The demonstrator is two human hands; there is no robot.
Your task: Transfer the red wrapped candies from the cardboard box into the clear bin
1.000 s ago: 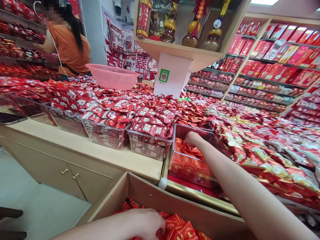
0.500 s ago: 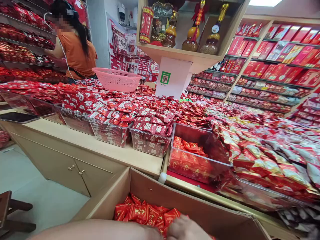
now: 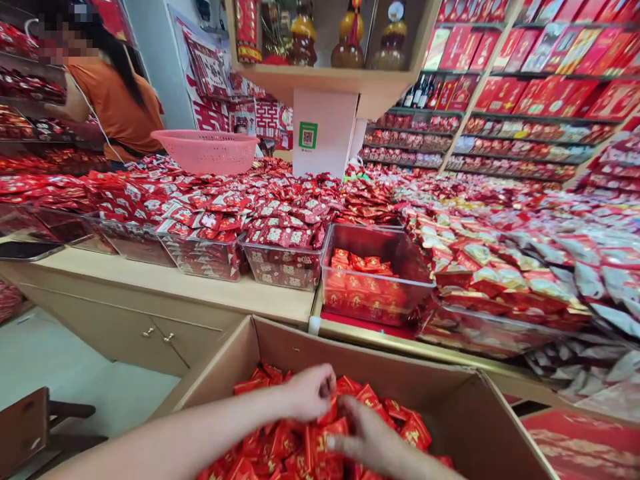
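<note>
A cardboard box [image 3: 400, 380] in front of me holds a heap of small red packets with gold print [image 3: 285, 440]. My left hand [image 3: 311, 392] reaches in from the left, its fingers curled down at a red packet [image 3: 327, 412] between the two hands; the fingertips are partly hidden. Coming from the lower right, my right hand [image 3: 367, 432] has its thumb and fingers around red packets [image 3: 320, 441] just above the heap. Beyond the box stands a clear bin [image 3: 380, 293], part filled with like red packets stacked in rows.
More clear bins [image 3: 283, 267] with red packets line the counter [image 3: 200, 283]. A pink basket [image 3: 207, 153] sits on the pile behind. At the far left are a phone [image 3: 30, 250] and a person in orange [image 3: 113, 107]. A wooden stool [image 3: 27, 427] stands lower left.
My view has tilted down, showing more of the box. Both hands, blurred and low before, now show clearly over the heap, close together at the packets.
</note>
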